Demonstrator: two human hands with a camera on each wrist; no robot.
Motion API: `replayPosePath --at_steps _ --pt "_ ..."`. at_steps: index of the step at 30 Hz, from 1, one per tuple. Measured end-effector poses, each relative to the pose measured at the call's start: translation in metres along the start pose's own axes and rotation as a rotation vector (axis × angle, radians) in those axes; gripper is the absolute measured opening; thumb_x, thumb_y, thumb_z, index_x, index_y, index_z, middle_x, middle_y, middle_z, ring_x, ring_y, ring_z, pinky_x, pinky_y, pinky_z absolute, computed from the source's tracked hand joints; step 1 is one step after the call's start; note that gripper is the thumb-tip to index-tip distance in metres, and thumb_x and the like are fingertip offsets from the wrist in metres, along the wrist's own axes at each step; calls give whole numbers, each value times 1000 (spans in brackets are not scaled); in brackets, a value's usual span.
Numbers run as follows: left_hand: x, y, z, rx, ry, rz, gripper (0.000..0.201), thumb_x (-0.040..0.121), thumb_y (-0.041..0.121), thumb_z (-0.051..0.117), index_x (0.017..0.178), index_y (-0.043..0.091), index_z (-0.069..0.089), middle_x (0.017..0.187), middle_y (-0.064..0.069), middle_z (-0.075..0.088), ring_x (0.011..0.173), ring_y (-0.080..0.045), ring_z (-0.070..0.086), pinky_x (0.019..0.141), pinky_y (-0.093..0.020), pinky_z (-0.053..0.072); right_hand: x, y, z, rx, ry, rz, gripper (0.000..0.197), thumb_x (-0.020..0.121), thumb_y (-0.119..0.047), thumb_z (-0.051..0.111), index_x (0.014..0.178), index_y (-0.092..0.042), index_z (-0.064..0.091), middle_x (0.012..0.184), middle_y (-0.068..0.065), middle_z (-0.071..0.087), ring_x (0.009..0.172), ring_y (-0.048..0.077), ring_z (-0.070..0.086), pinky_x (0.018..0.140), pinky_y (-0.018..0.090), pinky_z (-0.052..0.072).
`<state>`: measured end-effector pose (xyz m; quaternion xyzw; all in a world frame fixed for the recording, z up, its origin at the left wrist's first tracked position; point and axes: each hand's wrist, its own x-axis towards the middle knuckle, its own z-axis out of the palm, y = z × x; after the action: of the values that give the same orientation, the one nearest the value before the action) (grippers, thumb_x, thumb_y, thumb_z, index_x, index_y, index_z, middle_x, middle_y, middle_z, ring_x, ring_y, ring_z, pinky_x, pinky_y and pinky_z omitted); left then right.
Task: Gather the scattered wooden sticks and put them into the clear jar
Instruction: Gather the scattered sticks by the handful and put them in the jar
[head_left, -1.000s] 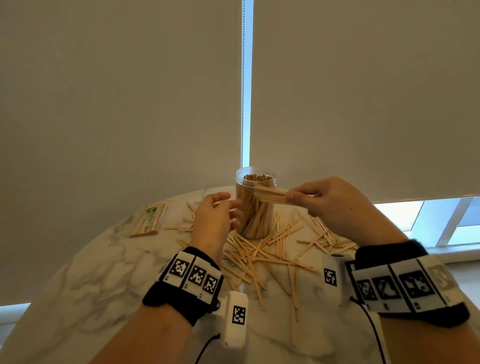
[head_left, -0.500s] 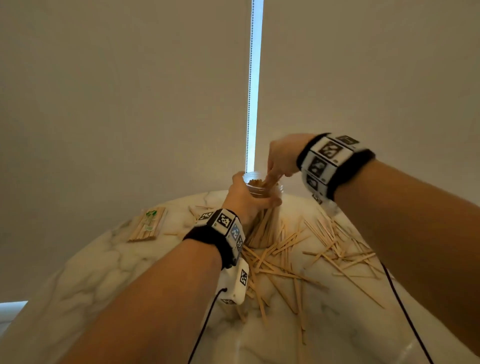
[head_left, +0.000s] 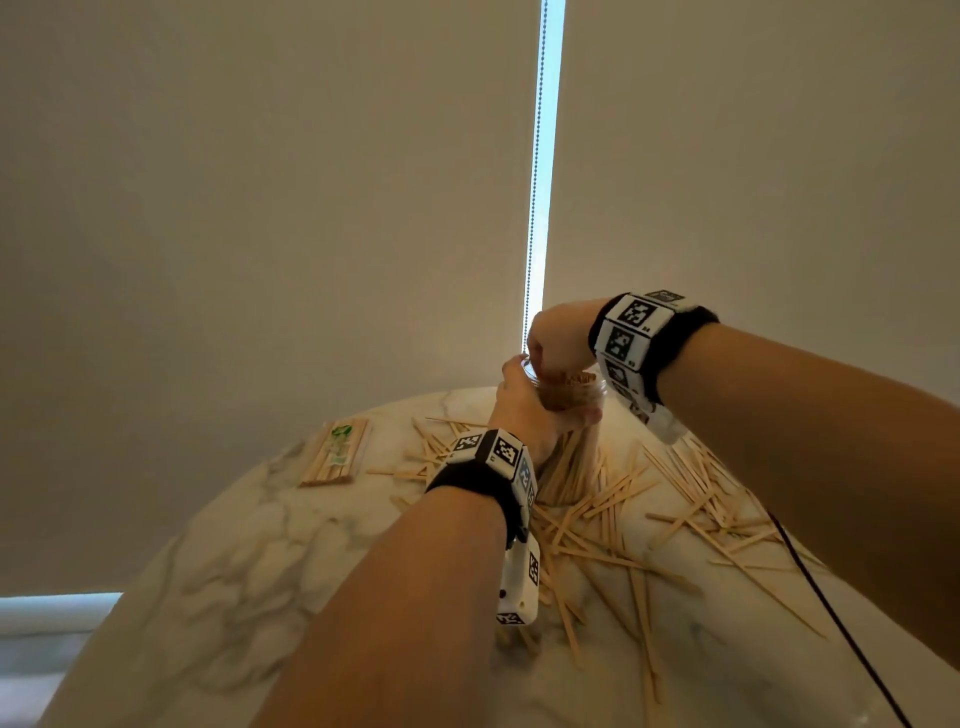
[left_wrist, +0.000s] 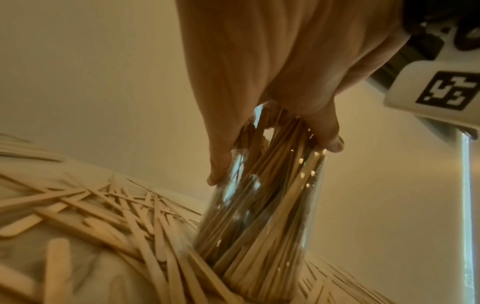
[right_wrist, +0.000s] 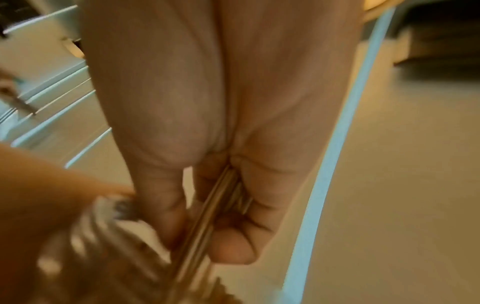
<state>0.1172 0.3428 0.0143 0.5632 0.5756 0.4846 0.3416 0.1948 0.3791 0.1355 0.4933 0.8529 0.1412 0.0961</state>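
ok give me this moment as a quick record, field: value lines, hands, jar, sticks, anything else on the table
left hand: grips the clear jar near its top, steadying it
right hand: above the jar mouth, pinching a small bundle of sticks pointed down into it
clear jar: upright on the marble table, packed with sticks
loose sticks: many scattered around the jar base
other: a wrapped pack of sticks lying to the left, apart from the pile

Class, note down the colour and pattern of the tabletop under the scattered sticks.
White marble with grey veins; the tabletop shows best in the head view.
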Motion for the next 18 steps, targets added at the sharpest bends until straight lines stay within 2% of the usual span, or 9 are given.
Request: replayPosePath --at_steps 2,5,7,8,10,12,13,15,18 --pt "1 -2 1 2 3 0 120 60 41 93 151 32 15 143 -5 46 130 -28 48 107 -50 45 -1 1 -2 79 1 24 25 90 -20 64 112 -11 70 106 9 70 81 22 58 71 32 51" --pt "2 -5 2 -13 6 -1 124 55 44 94 151 35 15 143 -5 46 131 -27 48 108 -48 44 -3 8 -3 118 60 62 20 93 -19 65 108 -6 69 91 6 67 80 21 59 57 25 45" --pt "3 -5 2 -7 -1 -3 125 56 44 94 151 35 14 144 -6 47 130 -28 48 108 -48 44 -7 8 2 101 75 108 19 98 -18 60 107 -4 68 75 1 58 80 21 57 62 27 45" --pt "3 -5 2 3 -3 -6 124 57 44 93 151 35 13 144 -6 46 130 -28 48 108 -48 44 -7 7 6 83 48 107 21 100 -17 55 110 -3 67 73 1 55 80 21 55 68 28 43" --pt "4 -5 2 17 -2 -6 123 59 44 93 151 36 12 144 -6 46 130 -29 48 107 -48 45 -7 2 11 73 -44 88 26 104 -15 47 118 -2 64 88 4 59 86 20 53 77 26 42" --pt "4 -6 2 20 2 -8 121 61 44 92 151 35 12 143 -5 47 130 -29 49 107 -47 45 -9 2 7 123 -70 75 28 103 -17 48 122 -5 65 110 6 66 95 19 59 85 26 46" --pt "4 -7 3 18 4 -7 120 61 45 92 151 35 12 143 -5 48 130 -28 49 107 -47 45 -9 3 5 157 -53 57 28 101 -19 51 121 -9 67 116 5 68 99 19 62 88 27 48" --pt "4 -6 2 7 -3 -12 121 61 44 92 151 36 12 143 -6 49 130 -29 49 107 -48 45 -11 3 7 174 2 35 26 100 -20 53 119 -13 69 118 3 68 101 19 64 83 27 49" --pt "0 -3 3 -9 -19 -26 124 56 46 92 150 40 12 142 -6 48 129 -30 49 106 -50 46 -9 1 21 146 -57 26 31 103 -21 45 122 -9 66 118 7 68 100 22 64 87 30 48"
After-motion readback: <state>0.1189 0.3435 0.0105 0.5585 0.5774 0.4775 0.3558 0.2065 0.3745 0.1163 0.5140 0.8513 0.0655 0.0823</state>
